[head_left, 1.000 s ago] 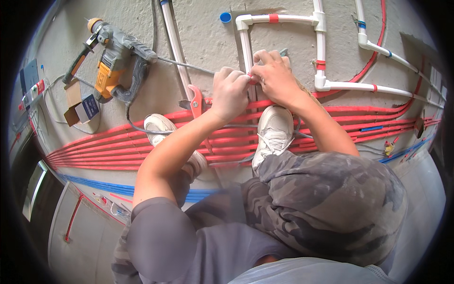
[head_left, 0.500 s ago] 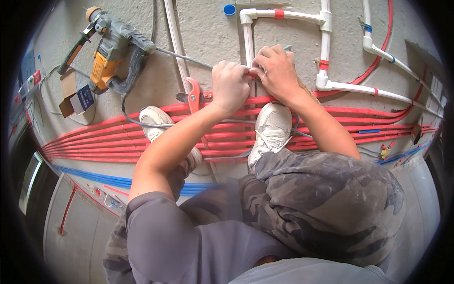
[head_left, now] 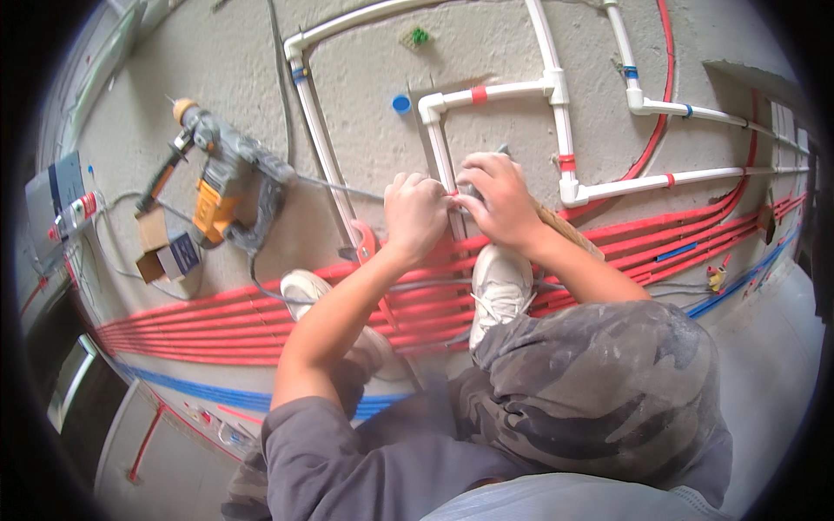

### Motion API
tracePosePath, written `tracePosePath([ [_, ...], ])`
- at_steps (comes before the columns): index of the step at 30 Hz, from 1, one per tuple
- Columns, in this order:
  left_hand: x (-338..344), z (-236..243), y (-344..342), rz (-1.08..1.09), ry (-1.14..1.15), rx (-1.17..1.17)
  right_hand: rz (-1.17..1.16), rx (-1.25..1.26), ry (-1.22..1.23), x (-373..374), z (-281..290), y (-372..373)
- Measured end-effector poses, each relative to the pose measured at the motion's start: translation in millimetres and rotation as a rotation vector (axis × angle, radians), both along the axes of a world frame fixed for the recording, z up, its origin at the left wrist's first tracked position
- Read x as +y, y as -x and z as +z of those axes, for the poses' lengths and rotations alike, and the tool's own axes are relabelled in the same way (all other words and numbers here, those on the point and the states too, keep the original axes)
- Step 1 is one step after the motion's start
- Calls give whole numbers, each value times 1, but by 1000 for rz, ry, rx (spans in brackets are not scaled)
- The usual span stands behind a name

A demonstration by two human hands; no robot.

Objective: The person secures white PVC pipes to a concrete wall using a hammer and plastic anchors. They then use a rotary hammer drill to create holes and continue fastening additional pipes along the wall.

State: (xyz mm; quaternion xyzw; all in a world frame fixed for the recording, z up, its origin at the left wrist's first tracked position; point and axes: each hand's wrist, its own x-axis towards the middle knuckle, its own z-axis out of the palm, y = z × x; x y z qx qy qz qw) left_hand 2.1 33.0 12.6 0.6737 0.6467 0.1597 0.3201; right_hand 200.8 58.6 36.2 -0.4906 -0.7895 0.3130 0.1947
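Note:
My left hand (head_left: 415,215) and my right hand (head_left: 498,198) meet over the lower end of a short white pipe (head_left: 440,149). The fingertips of both pinch a small red strap (head_left: 452,195) at that pipe, mostly covered by the fingers. Under my right hand and forearm runs a hammer, its wooden handle (head_left: 569,231) showing past the wrist and its grey head beyond the knuckles. Whether the right palm also grips it I cannot tell. A red-handled pipe cutter (head_left: 365,243) lies left of my left wrist.
A rotary hammer drill (head_left: 228,187) and an open small box (head_left: 169,259) lie at left, with a cable crossing the floor. Red conduits (head_left: 208,334) run under my shoes, blue conduits (head_left: 200,392) nearer. White pipes with red bands (head_left: 560,130) stand right; a blue cap (head_left: 401,104) lies beyond.
The view has shifted, so the floor and pipes sit lower and further left, and more of the far floor shows. Both hands stay pinched at the red strap.

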Motion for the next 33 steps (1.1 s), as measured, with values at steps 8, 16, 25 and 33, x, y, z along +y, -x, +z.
tracePosePath([
  [8, 191, 25, 41, 143, -467, 14, -257, -225, 73, -47, 7, -74],
  [16, 413, -13, 29, 98, -364, 284, -335, -192, 186, -63, 15, -63],
  [25, 471, -59, 30, 59, -255, 336, -384, -228, 266, -71, 20, -89],
  [33, 450, -26, 53, 163, -237, 0, -360, -288, 231, -60, 27, -83],
])
